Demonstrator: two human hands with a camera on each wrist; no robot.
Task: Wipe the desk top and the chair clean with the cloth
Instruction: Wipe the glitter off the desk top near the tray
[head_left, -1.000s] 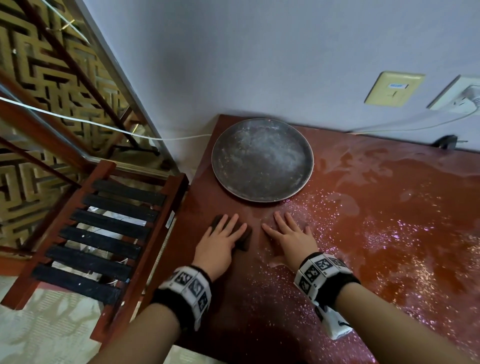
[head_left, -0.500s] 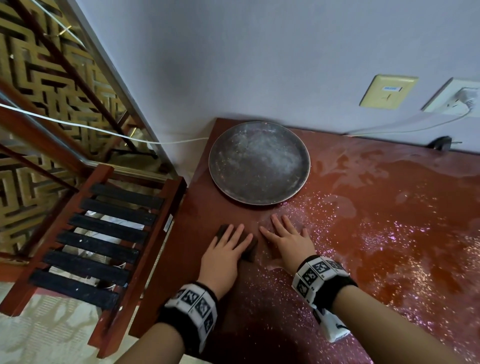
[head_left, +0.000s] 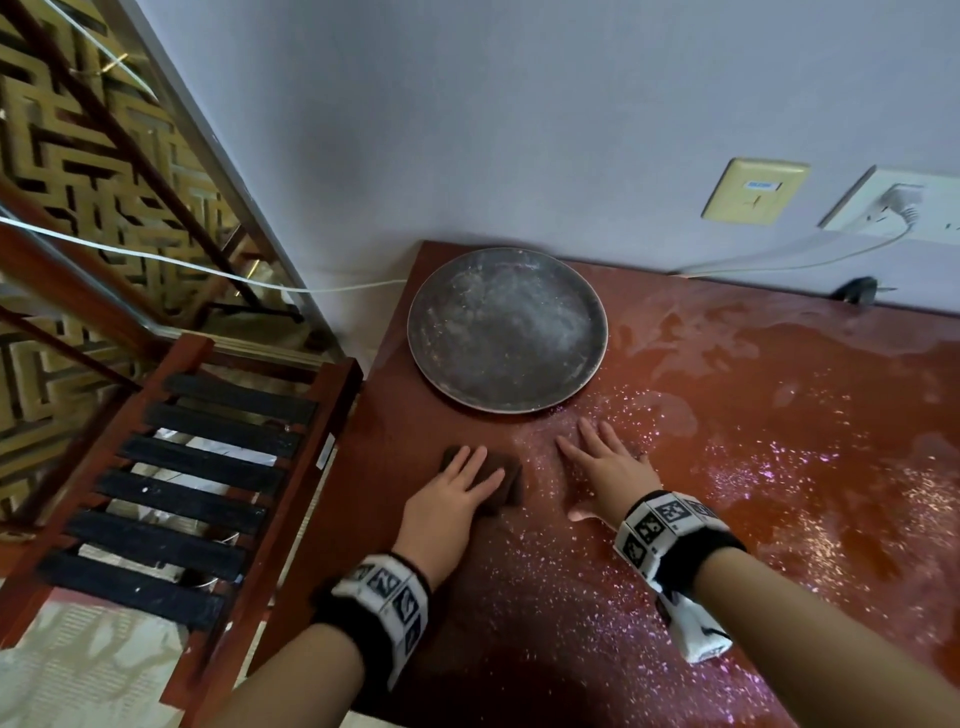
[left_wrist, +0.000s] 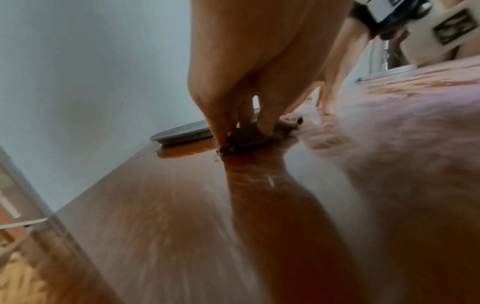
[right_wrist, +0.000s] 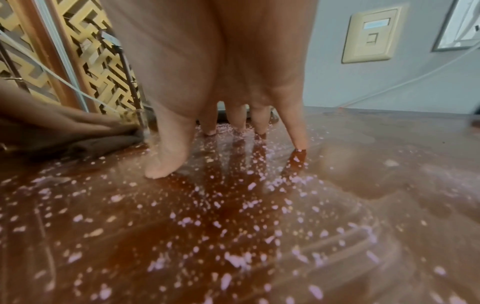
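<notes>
A folded brown cloth (head_left: 501, 480) is pressed flat-fingered by the left hand (head_left: 451, 501) near the glossy red-brown desk top's (head_left: 779, 467) left edge, the right hand (head_left: 605, 467) lies open and empty, and much dust remains.

Plate (head_left: 506, 330) behind both hands (on desk (head_left: 779, 467)); chair (head_left: 182, 467) left of desk.
</notes>
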